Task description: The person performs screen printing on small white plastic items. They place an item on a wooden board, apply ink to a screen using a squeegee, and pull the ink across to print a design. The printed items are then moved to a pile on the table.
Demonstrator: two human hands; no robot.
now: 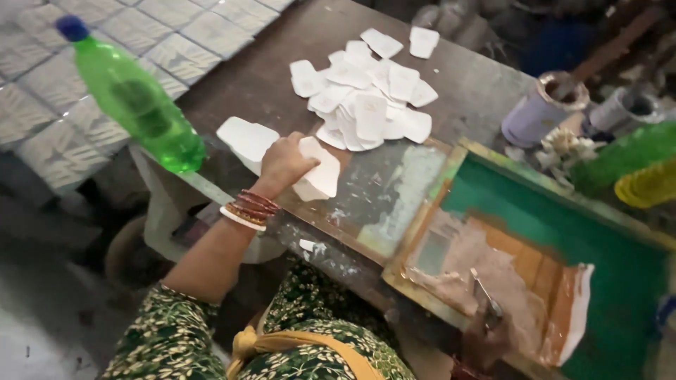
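Note:
My left hand (283, 164), with red and white bangles at the wrist, grips a thick stack of white rounded cards (320, 176) on the worn table top (282, 77). A second white stack (245, 139) lies just to its left. Beyond them spreads a loose pile of several white cards (370, 91). My right hand (482, 341) is dark and blurred at the near edge of a green wooden printing frame (584, 232), beside a small metal piece (486, 295). Its grip is unclear.
A green plastic bottle (137, 98) with a blue cap stands tilted at the table's left edge. Cylindrical cans (539, 112) and a yellow-green container (644, 169) sit at the far right. Sheets of pale tiles (63, 77) lie on the floor to the left.

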